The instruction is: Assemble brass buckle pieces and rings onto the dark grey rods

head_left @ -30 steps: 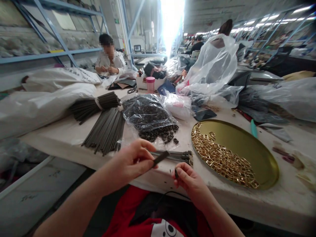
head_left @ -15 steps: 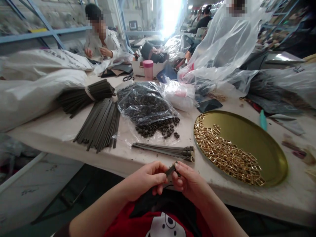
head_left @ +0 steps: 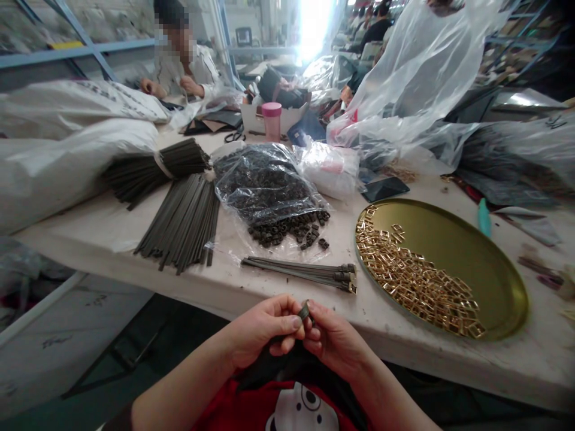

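Observation:
My left hand (head_left: 281, 326) and my right hand (head_left: 330, 335) meet just in front of the table edge, both closed on one dark olive strap (head_left: 304, 312). The strap curves between the fingertips; the rest of it is hidden. Beyond my hands lies a small bunch of finished-looking straps (head_left: 296, 272) with gold buckles at their right ends. A fan of loose dark straps (head_left: 179, 221) is to the left. Small dark loops (head_left: 287, 230) spill from a clear plastic bag (head_left: 265, 179). Many gold buckles (head_left: 417, 281) cover the near-left part of a round gold tray (head_left: 485, 269).
A banded bundle of dark straps (head_left: 157, 167) rests against white sacks (head_left: 76, 161) on the left. Behind the bag stand a pink-lidded jar (head_left: 271, 123) and scissors (head_left: 234, 135). A co-worker (head_left: 182, 72) sits across the table. A teal tool (head_left: 484, 216) lies right of the tray.
My hands have drawn closer together, the right one moving left. The strap between them, straighter before, now bends into a curve. The view has shifted slightly.

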Tool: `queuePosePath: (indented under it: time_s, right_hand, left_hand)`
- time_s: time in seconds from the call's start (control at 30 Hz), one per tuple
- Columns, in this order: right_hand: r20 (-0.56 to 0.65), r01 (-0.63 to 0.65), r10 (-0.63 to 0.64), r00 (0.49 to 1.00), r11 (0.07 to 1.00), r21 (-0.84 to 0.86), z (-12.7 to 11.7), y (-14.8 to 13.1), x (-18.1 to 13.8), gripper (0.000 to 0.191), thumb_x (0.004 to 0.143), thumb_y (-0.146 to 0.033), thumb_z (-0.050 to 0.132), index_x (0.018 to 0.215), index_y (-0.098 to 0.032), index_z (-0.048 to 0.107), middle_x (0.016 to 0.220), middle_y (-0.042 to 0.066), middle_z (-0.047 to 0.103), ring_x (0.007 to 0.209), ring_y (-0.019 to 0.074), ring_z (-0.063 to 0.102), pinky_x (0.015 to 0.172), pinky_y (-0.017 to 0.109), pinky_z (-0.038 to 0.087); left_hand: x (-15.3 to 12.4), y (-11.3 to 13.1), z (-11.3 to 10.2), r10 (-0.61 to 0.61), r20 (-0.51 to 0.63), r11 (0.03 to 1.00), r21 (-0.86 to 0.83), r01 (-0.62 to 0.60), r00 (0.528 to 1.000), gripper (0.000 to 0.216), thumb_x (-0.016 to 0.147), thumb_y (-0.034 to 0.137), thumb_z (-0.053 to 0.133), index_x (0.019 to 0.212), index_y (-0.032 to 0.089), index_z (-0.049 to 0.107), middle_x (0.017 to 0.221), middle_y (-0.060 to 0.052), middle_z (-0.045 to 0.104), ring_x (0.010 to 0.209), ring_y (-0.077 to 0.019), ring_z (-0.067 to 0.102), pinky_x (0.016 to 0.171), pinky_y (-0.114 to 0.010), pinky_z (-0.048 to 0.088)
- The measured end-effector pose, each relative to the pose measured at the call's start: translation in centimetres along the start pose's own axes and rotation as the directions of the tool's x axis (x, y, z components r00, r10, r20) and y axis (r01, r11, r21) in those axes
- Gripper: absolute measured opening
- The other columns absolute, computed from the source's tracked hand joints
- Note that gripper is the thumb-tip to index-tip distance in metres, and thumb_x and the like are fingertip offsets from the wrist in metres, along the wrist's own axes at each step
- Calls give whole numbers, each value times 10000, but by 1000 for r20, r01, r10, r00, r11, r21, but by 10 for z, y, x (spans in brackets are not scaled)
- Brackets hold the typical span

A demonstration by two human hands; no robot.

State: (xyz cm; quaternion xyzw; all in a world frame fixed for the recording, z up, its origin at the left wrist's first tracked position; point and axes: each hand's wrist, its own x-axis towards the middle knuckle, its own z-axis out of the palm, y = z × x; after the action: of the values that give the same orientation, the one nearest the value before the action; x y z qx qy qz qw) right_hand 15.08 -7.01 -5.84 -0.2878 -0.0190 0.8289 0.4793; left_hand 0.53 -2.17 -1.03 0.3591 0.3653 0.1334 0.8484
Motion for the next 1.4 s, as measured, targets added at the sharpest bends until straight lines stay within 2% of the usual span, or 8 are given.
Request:
queuePosePath:
  time_s: [0.23, 0.5, 0.77, 0.93, 1.0, 1.07, 1.27, 1.4]
  right_hand:
    - [-167, 174, -195, 966, 976, -133, -7, -1, -6, 222, 644, -251, 737, 822, -169, 633, 712, -15, 629, 513, 33, 529, 490, 131, 449]
    - [-151, 298, -380, 912, 871, -390, -9, 3, -19, 327, 661, -285, 710, 971, -206, 638, 754, -16, 608, 644, 89, 590, 679, 238, 485]
    - [75, 381, -543, 836, 477, -792, -7, 9, -25, 291, 744, -325, 592, 1003, -192, 588, 677, -14, 561, 589, 122, 545, 579, 257, 460]
    - [301, 399, -527, 795, 81, -913, -11, 9, -29, 251, 777, -174, 515, 1010, -223, 595, 887, 38, 615, 769, 167, 574, 696, 292, 460]
    - [366, 414, -473, 802, -2, -910, -9, 8, -30, 259, 762, -134, 517, 985, -228, 609, 928, 42, 628, 859, 186, 567, 762, 310, 441]
    - [358, 412, -446, 820, 28, -911, -6, 5, -30, 243, 759, -143, 526, 970, -227, 613, 939, 42, 634, 875, 190, 565, 778, 316, 432]
    - [29, 268, -418, 908, 527, -807, -6, -8, -29, 222, 747, -347, 590, 905, -191, 588, 620, -29, 563, 587, 118, 526, 584, 242, 419]
    - [-43, 237, -360, 932, 696, -677, -5, -2, -22, 251, 682, -364, 668, 843, -186, 595, 605, -44, 558, 575, 97, 504, 590, 229, 392]
  left_hand:
    - [0, -4, -3, 111, -131, 922, 384, -53, 985, 284, 798, 450, 469, 767, 169, 436, 448, 99, 403, 345, -30, 270, 345, -148, 159]
    - [-8, -13, 0, 221, -204, 804, 592, -59, 954, 183, 798, 322, 427, 690, 175, 424, 441, 98, 359, 403, -61, 324, 409, -165, 262]
    - [-16, -15, 4, 207, -176, 746, 665, -39, 962, 195, 803, 326, 392, 688, 176, 437, 456, 86, 396, 371, -63, 334, 369, -168, 250]
    - [-15, -18, 4, 272, -178, 660, 750, -48, 946, 200, 775, 309, 425, 649, 160, 474, 487, 70, 400, 465, -83, 369, 426, -188, 261]
    - [-13, -18, 6, 293, -177, 629, 776, -50, 939, 196, 762, 302, 436, 635, 159, 480, 497, 67, 403, 483, -87, 379, 437, -192, 262]
    - [-14, -16, 9, 272, -159, 630, 775, -51, 949, 198, 768, 297, 420, 633, 163, 473, 490, 67, 414, 465, -86, 387, 437, -192, 273]
    - [-26, -1, 10, 102, -76, 639, 769, -7, 992, 173, 795, 285, 381, 703, 169, 469, 543, 56, 493, 436, -83, 447, 437, -189, 332]
    - [-23, -3, 7, 128, -92, 620, 784, -7, 988, 175, 806, 276, 363, 704, 172, 459, 538, 57, 477, 421, -78, 424, 417, -184, 323]
